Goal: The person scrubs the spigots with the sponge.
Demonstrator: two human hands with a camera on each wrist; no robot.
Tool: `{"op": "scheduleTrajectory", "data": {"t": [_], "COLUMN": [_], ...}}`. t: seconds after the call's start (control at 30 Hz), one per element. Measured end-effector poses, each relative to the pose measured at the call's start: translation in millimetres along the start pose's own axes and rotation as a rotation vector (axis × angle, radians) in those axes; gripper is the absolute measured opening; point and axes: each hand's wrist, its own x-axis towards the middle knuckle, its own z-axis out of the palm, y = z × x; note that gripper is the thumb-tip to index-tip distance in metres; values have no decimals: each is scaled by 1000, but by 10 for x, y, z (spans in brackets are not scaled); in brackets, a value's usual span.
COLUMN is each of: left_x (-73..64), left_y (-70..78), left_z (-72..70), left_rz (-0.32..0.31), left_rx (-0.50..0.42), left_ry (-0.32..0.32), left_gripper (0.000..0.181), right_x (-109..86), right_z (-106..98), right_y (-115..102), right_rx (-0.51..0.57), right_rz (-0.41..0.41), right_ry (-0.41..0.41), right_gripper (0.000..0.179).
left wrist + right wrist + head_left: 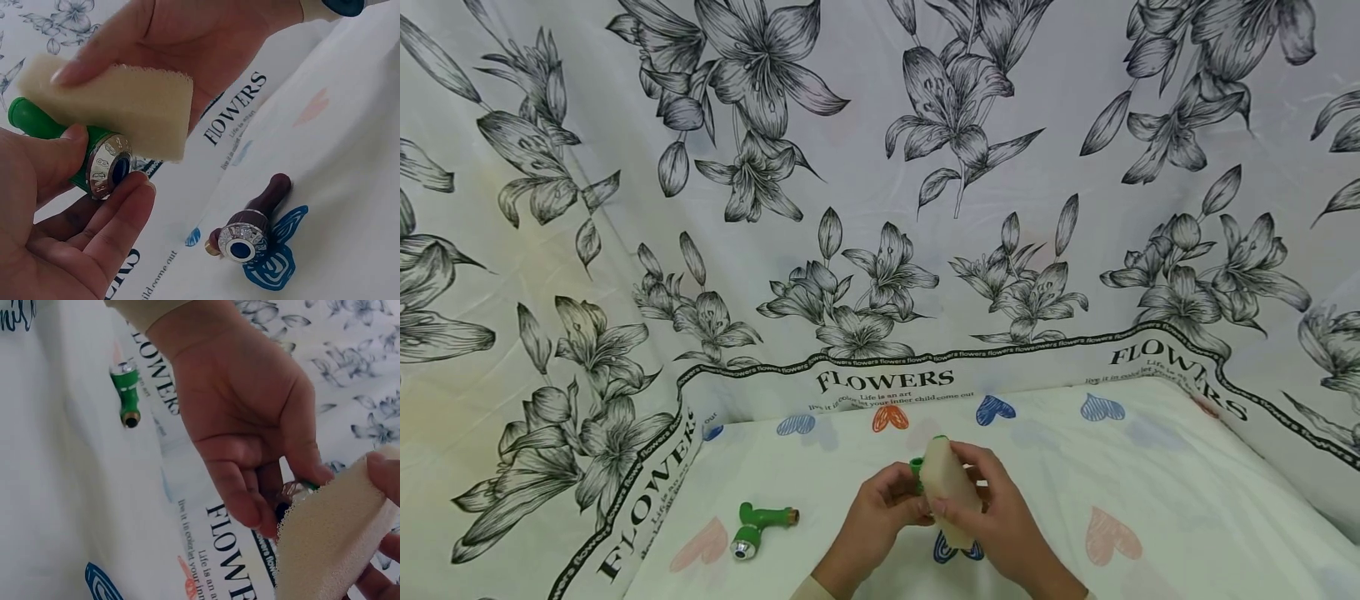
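My left hand [876,517] holds a green tap-like fitting [916,467] between thumb and fingers; in the left wrist view its silver collar with a dark opening faces outward. A cream sponge block [951,492] is gripped by my right hand [1000,508], thumb on the near side. The sponge lies against the fitting [94,140] and hides part of it. On the sheet to the left rests another green fitting [760,525] with a chrome end and a brass-coloured end. A dark maroon fitting [262,206] lies on the sheet in the left wrist view.
A white sheet with printed hearts [1112,537] covers the surface under the hands. Behind and at the sides hangs a white cloth [865,183] with black lily prints and a lettered border.
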Motion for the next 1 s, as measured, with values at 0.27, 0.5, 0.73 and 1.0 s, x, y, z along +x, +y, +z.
{"op": "scheduleTrajectory", "data": {"t": [0.27, 0.5, 0.73, 1.0], "left_x": [7, 4, 7, 28], "left_y": [19, 38, -7, -12], "left_z": [25, 52, 30, 21], "left_rz": [12, 6, 17, 1], "left_rx": [17, 16, 9, 12], "left_ry": [-33, -65, -65, -2], "left_gripper": [25, 26, 26, 24], "right_x": [83, 120, 65, -48], "right_z": [-120, -182, -136, -3], "right_y": [125, 184, 161, 58], "right_rx": [-49, -81, -39, 36], "right_rz": [-27, 4, 33, 50], "right_ry": [43, 92, 59, -14], "right_gripper": [69, 72, 71, 69]}}
